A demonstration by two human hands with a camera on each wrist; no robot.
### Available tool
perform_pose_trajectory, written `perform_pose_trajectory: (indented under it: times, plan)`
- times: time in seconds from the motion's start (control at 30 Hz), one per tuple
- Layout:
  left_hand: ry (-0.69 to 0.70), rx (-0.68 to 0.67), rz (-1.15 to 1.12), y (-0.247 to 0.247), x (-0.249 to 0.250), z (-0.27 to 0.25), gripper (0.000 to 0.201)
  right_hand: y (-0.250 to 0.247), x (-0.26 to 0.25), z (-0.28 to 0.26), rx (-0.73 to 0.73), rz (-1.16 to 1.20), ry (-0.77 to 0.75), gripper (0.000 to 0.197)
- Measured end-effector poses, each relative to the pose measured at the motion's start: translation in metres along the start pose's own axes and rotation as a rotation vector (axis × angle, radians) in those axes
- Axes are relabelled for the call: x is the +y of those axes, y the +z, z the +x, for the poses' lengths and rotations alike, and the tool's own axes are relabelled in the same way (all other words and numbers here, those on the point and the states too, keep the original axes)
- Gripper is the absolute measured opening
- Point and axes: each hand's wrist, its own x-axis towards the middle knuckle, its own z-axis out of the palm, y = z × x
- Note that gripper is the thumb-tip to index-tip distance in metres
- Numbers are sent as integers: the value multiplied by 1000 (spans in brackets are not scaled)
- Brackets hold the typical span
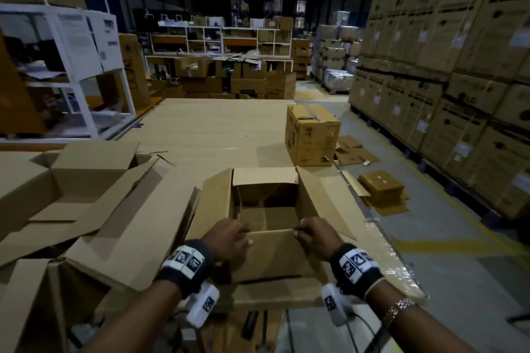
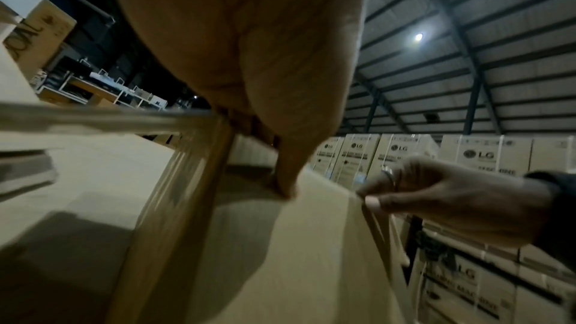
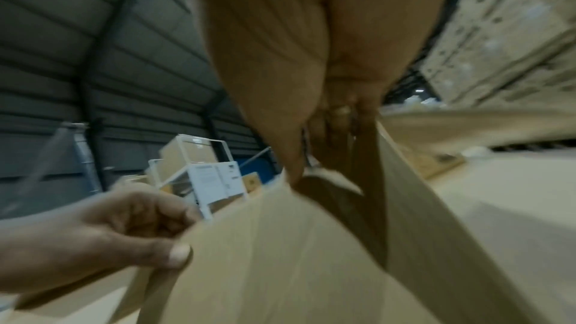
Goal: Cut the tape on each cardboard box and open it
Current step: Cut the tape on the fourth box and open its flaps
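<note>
An open brown cardboard box (image 1: 266, 209) stands right in front of me on the cardboard-covered worktop, its side and far flaps spread outward and its inside empty. My left hand (image 1: 229, 236) grips the left end of the near flap (image 1: 271, 252), thumb on the outer face. My right hand (image 1: 311, 233) pinches the right end of the same flap. The left wrist view shows my left hand (image 2: 280, 181) on the flap edge and the right hand (image 2: 436, 196) beside it. The right wrist view shows the right hand (image 3: 311, 161) and the left hand (image 3: 124, 230) on the flap (image 3: 280, 255). No cutter is visible.
Opened boxes (image 1: 86, 195) lie heaped at my left. A taped upright box (image 1: 311, 135) stands at the worktop's far right edge. Flattened cardboard (image 1: 378, 189) litters the floor to the right, before stacked cartons (image 1: 444, 80). A white rack (image 1: 71, 71) stands far left.
</note>
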Motion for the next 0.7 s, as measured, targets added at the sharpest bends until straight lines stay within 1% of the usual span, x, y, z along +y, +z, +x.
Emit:
perform_pose_trajectory:
  times: [0.03, 0.07, 0.13, 0.23, 0.33, 0.43, 0.5, 0.6, 0.7]
  plan:
    - [20, -33, -23, -11, 0, 3, 13, -10, -4, 2, -44, 16, -19, 19]
    - [43, -47, -53, -21, 0, 8, 21, -23, -10, 5, -73, 41, -41, 18]
    - [90, -35, -65, -45, 1, 20, 33, -51, -23, 15, -92, 68, -80, 23]
    - [119, -4, 4, -76, 4, 36, 43, -89, -43, 36, -22, 67, -99, 33]
    - [107, -21, 31, -97, 2, 54, 45, -109, -60, 66, -22, 57, -77, 40]
    - [85, -57, 55, -97, -5, 69, 44, -108, -64, 94, -57, 1, -32, 44]
    - [57, -99, 27, -88, -8, 74, 42, -103, -62, 107, -139, 10, 16, 43]
    - [44, -175, 41, -74, -9, 81, 40, -90, -53, 120, -267, -101, 78, 38]
    - [25, -174, 1, -73, -15, 94, 37, -74, -42, 132, -373, -175, 111, 28]
